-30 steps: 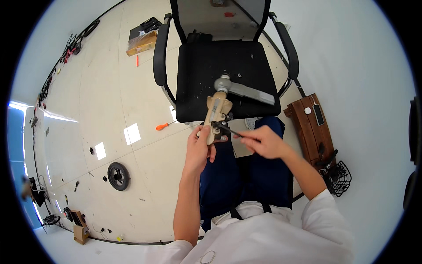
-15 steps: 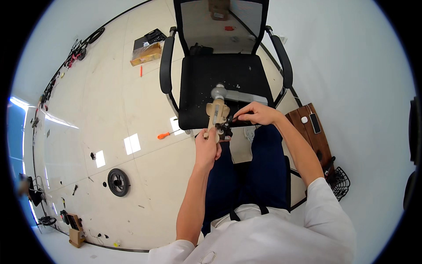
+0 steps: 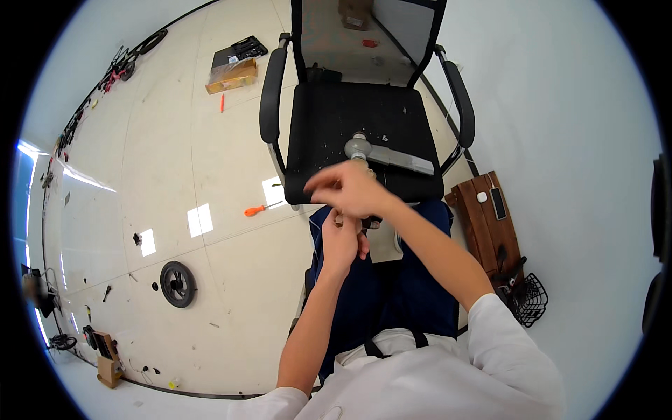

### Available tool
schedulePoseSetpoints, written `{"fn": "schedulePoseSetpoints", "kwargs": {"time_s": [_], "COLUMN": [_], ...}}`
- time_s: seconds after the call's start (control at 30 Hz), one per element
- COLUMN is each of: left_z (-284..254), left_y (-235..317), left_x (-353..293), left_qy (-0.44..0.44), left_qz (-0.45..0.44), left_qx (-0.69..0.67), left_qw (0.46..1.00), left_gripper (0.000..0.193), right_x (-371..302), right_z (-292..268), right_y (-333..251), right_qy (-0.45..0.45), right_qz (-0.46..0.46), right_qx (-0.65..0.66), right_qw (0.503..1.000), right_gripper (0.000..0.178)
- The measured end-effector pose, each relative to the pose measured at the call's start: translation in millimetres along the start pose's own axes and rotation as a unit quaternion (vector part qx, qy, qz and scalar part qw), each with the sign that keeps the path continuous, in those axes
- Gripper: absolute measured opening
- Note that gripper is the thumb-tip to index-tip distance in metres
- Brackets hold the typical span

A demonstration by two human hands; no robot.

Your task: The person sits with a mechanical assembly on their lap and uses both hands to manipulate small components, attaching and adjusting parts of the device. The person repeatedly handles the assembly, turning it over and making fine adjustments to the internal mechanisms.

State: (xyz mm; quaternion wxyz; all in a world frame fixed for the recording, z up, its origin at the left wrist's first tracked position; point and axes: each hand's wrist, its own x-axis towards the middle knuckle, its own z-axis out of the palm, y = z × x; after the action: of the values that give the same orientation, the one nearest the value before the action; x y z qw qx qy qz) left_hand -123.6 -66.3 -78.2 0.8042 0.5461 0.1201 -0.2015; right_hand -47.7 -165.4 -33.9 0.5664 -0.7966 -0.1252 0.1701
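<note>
- The left hand (image 3: pixel 340 241) is clamping its thumb and fingers around the near end of a beige-and-black part (image 3: pixel 372 223), which is sitting above the person's lap, just in front of the chair seat.
- The right hand (image 3: pixel 352 189) is hovering over the left one and hiding most of that part. Its fingers are pointing to the left and showing blurred, so I cannot tell whether they are apart or pinching something.
- Beyond the hands, a grey ball-shaped joint (image 3: pixel 358 148) is lying over the black chair seat (image 3: pixel 322 115), and a flat grey bar (image 3: pixel 402 159) is stretching from it toward the right armrest.
- Small pale bits are dotting the seat around the joint.
- Dark blue trousers (image 3: pixel 420 308) are showing below the forearms.
- On the floor to the left, an orange-handled screwdriver (image 3: pixel 254 211) is lying near the chair, and a black wheel (image 3: pixel 178 284) is lying farther off.
- An open cardboard box (image 3: pixel 231 77) is standing beside a black case (image 3: pixel 249 47).
- To the right, a brown wooden stand (image 3: pixel 478 227) is supporting a phone (image 3: pixel 498 203), with a black wire basket (image 3: pixel 530 301) sitting near its lower end.
</note>
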Motion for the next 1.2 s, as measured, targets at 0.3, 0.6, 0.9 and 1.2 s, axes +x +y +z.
{"fn": "schedulePoseSetpoints", "kwargs": {"time_s": [0.3,0.6,0.9,1.2], "left_z": [-37,-37,-19,-16], "left_y": [15,21,6,2], "left_x": [17,15,3,1], "left_qy": [0.014,0.006,-0.009,-0.003], "left_qz": [-0.044,0.004,-0.008,-0.016], "left_qx": [-0.089,-0.023,0.019,0.026], "left_qw": [0.995,1.000,1.000,1.000], "left_gripper": [0.025,0.019,0.022,0.022], "right_x": [-53,-59,-3,5], "right_z": [-27,-27,-16,0], "right_y": [-4,6,11,19], "right_qy": [0.206,0.221,0.202,0.209], "right_qz": [0.008,0.086,0.123,0.117], "right_qx": [0.226,0.466,0.315,0.207], "right_qw": [0.952,0.852,0.919,0.949], "right_gripper": [0.024,0.018,0.018,0.018]}}
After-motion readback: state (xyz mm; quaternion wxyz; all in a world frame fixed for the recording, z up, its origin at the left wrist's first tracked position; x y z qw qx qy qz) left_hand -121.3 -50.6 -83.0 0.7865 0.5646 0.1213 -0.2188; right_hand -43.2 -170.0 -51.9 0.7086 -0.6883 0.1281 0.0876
